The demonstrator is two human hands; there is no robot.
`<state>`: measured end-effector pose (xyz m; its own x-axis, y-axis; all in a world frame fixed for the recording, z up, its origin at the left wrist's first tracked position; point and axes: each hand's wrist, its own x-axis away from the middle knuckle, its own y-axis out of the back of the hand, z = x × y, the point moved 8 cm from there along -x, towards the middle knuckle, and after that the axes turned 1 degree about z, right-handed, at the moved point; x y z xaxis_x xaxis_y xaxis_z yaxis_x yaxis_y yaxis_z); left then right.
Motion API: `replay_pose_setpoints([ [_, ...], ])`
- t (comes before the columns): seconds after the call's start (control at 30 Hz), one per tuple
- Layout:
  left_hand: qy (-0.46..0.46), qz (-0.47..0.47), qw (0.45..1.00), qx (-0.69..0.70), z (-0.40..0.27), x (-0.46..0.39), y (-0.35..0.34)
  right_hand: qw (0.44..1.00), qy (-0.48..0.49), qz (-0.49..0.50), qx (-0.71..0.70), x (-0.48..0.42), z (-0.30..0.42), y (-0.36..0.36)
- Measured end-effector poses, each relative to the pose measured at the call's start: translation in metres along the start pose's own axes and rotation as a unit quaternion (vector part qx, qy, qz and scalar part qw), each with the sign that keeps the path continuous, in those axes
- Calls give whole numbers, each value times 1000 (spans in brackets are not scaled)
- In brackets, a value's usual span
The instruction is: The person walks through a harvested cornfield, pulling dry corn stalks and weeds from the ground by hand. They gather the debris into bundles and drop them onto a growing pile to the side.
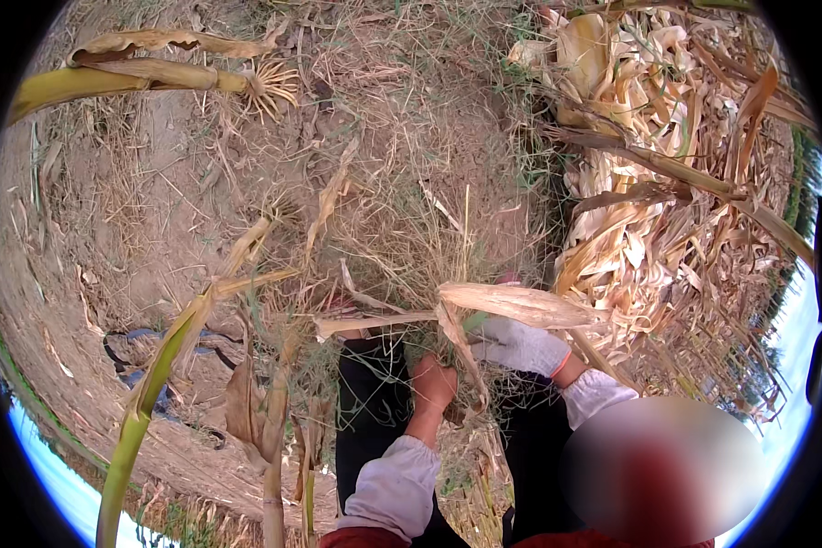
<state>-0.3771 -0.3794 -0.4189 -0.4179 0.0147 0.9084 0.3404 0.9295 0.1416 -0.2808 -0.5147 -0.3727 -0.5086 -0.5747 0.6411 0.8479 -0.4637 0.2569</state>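
Note:
My bare left hand (434, 383) is curled into a fist among dry grass and leaves between my knees. What lies inside its fingers is hidden. My right hand (520, 348), in a whitish knit glove with an orange cuff edge, is partly behind a dry, pale corn husk (514, 303). Its fingertips are covered by leaves, so its grip cannot be seen. A narrow dry leaf (462, 349) hangs down between the two hands. Tangled dry grass (411, 274) spreads over the ground just beyond them.
A large heap of dry corn husks (630, 226) lies at right, crossed by a dry corn stalk (699, 178). At left are a bent green-yellow stalk (154, 383), an uprooted stalk (123, 81) with bare roots, and dark-blue cloth or strapping (144, 373) on the soil.

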Motion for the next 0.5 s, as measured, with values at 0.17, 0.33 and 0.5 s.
replay_pose_setpoints([
  [0.17,-134,200,950,-201,25,13,-59,881,-253,-392,-76,-19,-101,141],
  [0.33,-245,302,872,-297,-27,50,-64,825,-319,-465,45,-55,-156,211],
  [0.5,-153,345,889,-258,-31,48,-64,794,-266,-519,171,-97,-106,276],
])
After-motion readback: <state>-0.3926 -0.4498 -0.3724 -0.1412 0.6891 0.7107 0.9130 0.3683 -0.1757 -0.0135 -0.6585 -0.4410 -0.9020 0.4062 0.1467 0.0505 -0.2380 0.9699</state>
